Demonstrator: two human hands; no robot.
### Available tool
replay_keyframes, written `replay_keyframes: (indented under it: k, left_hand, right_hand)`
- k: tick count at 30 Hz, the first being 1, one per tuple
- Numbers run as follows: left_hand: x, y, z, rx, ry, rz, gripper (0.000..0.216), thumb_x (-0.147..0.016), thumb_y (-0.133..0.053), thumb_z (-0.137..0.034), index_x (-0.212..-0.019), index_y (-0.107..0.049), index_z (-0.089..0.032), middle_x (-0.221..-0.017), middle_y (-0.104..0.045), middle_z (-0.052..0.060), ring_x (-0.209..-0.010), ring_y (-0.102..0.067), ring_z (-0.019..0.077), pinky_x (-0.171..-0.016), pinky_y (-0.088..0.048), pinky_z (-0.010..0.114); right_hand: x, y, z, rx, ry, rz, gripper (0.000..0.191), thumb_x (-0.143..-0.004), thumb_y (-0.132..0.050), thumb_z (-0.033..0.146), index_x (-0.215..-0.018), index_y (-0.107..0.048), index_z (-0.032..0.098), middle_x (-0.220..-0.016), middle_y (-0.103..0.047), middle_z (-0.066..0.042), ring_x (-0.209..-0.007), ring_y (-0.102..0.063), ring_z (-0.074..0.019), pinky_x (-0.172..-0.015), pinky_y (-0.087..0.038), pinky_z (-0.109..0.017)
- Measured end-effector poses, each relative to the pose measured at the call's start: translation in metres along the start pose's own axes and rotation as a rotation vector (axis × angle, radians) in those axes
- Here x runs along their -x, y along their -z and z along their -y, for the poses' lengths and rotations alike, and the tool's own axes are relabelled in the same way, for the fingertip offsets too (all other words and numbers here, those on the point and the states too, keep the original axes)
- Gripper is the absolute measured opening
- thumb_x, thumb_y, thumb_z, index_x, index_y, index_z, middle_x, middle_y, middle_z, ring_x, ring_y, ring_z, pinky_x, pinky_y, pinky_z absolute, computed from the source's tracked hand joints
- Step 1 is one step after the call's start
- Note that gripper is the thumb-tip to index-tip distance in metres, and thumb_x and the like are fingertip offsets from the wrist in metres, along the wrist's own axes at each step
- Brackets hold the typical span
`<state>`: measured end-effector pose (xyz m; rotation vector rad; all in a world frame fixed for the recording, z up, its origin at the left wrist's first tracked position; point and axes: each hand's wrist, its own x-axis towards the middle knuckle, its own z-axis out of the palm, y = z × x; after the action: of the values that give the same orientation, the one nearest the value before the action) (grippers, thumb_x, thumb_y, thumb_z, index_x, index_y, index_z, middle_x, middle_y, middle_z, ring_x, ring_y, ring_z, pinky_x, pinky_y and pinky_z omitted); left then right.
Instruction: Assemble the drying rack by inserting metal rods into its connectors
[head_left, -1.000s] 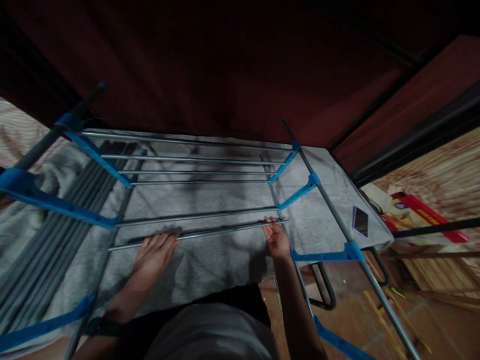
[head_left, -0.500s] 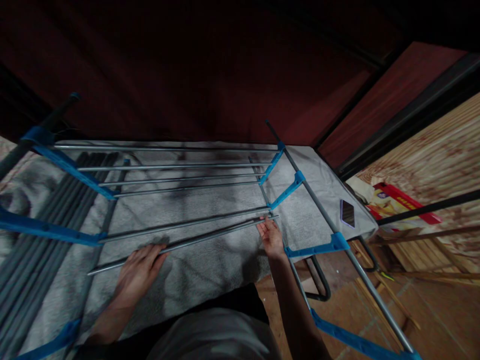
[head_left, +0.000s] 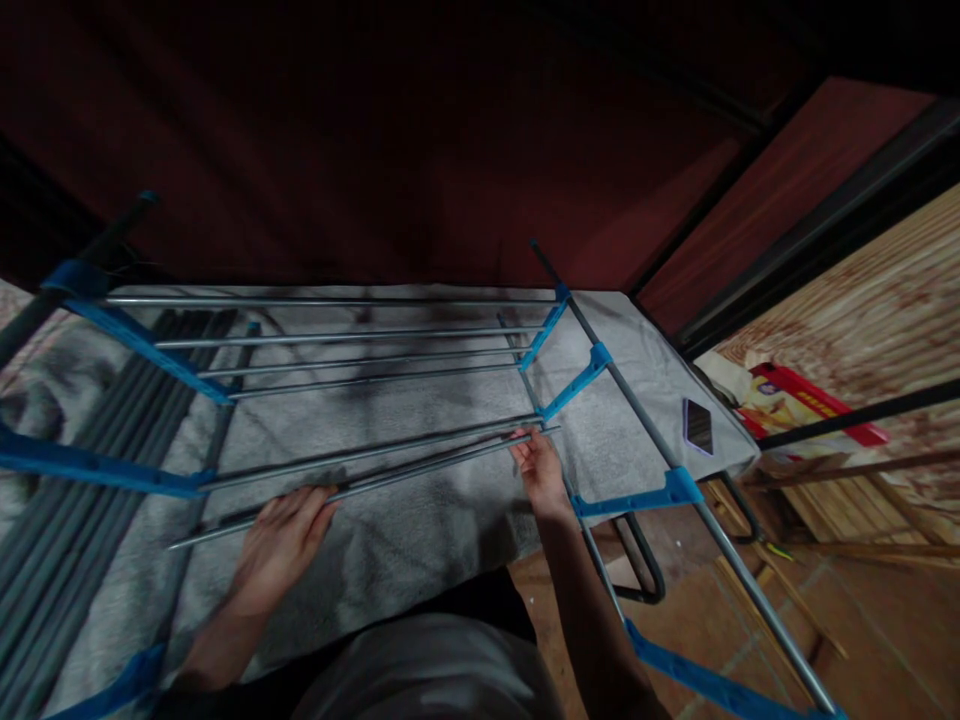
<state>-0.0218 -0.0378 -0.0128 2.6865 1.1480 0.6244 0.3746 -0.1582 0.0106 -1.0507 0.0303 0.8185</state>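
Observation:
A thin grey metal tube (head_left: 427,466) runs slantwise in front of me, its left end nearer to me than its right. My left hand (head_left: 289,535) is closed over it from above, near the left end. Around its right part the fingers of my right hand (head_left: 538,468) are closed, close to a blue plastic bracket (head_left: 574,388). Just beyond lies another tube (head_left: 375,453), spanning the left and right frames. Several more tubes (head_left: 360,335) cross further back between blue brackets. A left blue bracket (head_left: 97,462) and a right one (head_left: 637,498) sit on grey uprights.
Several thick grey tubes (head_left: 90,480) lie side by side at the left on a grey cloth (head_left: 435,530). A phone (head_left: 698,427) rests on the cloth's right part. Beyond it are a red and yellow box (head_left: 810,400) and a wooden stool or rack (head_left: 847,500).
The held tube has shifted very slightly to the left at its left end. Both hands keep their grip in nearly the same places.

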Motion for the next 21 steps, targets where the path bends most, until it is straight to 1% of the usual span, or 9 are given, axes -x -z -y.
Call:
replay_keyframes:
  k: [2, 5, 8, 10, 14, 18, 21]
  left_hand:
    - [0.001, -0.004, -0.001, 0.016, -0.001, 0.002, 0.038, -0.108, -0.041, -0.048, -0.105, -0.071, -0.026, -0.100, -0.082, 0.007, -0.095, -0.078, 0.0285, -0.088, -0.058, 0.043]
    - [0.002, -0.008, -0.004, 0.044, -0.001, -0.008, 0.040, -0.108, -0.042, -0.051, -0.111, -0.073, -0.026, -0.104, -0.083, 0.008, -0.099, -0.078, 0.0290, -0.091, -0.058, 0.043]
    - [0.000, -0.006, -0.006, 0.043, 0.003, -0.013, 0.043, -0.107, -0.042, -0.055, -0.116, -0.073, -0.026, -0.108, -0.083, 0.009, -0.103, -0.078, 0.0300, -0.092, -0.058, 0.044]
    - [-0.001, -0.004, -0.007, 0.039, -0.003, -0.010, 0.044, -0.107, -0.042, -0.056, -0.114, -0.074, -0.026, -0.107, -0.082, 0.009, -0.102, -0.078, 0.0302, -0.090, -0.058, 0.044]
    - [-0.003, -0.001, -0.011, 0.038, -0.008, -0.016, 0.041, -0.110, -0.042, -0.051, -0.107, -0.073, -0.025, -0.100, -0.082, 0.008, -0.097, -0.078, 0.0289, -0.087, -0.057, 0.043]
    - [-0.006, 0.000, -0.017, 0.052, -0.017, 0.004, 0.038, -0.111, -0.041, -0.044, -0.113, -0.074, -0.025, -0.103, -0.081, 0.007, -0.098, -0.077, 0.0275, -0.091, -0.057, 0.043]
    - [-0.008, -0.001, -0.021, 0.061, -0.019, 0.013, 0.037, -0.110, -0.043, -0.046, -0.117, -0.074, -0.026, -0.107, -0.082, 0.007, -0.100, -0.077, 0.0269, -0.092, -0.057, 0.041]
  right_hand:
    - [0.005, -0.005, -0.004, -0.001, -0.024, 0.008, 0.011, -0.090, -0.079, 0.029, -0.091, -0.070, 0.023, -0.085, -0.079, 0.002, -0.084, -0.077, -0.0144, -0.085, -0.064, -0.027]
    - [0.013, -0.013, -0.015, -0.013, -0.059, 0.038, 0.012, -0.087, -0.080, 0.029, -0.089, -0.069, 0.025, -0.085, -0.080, 0.001, -0.082, -0.077, -0.0155, -0.079, -0.064, -0.027]
    - [0.021, -0.018, -0.026, -0.003, -0.098, 0.097, 0.014, -0.087, -0.080, 0.030, -0.090, -0.067, 0.025, -0.089, -0.081, 0.000, -0.085, -0.078, -0.0158, -0.079, -0.064, -0.027]
    - [0.024, -0.021, -0.031, 0.009, -0.117, 0.111, 0.015, -0.088, -0.080, 0.033, -0.091, -0.067, 0.026, -0.090, -0.081, 0.000, -0.087, -0.078, -0.0155, -0.080, -0.064, -0.027]
    - [0.026, -0.024, -0.033, 0.010, -0.121, 0.083, 0.016, -0.088, -0.080, 0.034, -0.090, -0.065, 0.026, -0.089, -0.081, 0.001, -0.087, -0.078, -0.0150, -0.082, -0.064, -0.027]
    - [0.027, -0.026, -0.033, 0.014, -0.127, 0.097, 0.020, -0.084, -0.082, 0.035, -0.089, -0.065, 0.026, -0.089, -0.080, 0.001, -0.087, -0.078, -0.0160, -0.082, -0.064, -0.027]
    - [0.028, -0.026, -0.036, 0.011, -0.160, 0.106, 0.021, -0.083, -0.083, 0.035, -0.088, -0.064, 0.026, -0.089, -0.081, 0.000, -0.088, -0.078, -0.0167, -0.085, -0.064, -0.028]
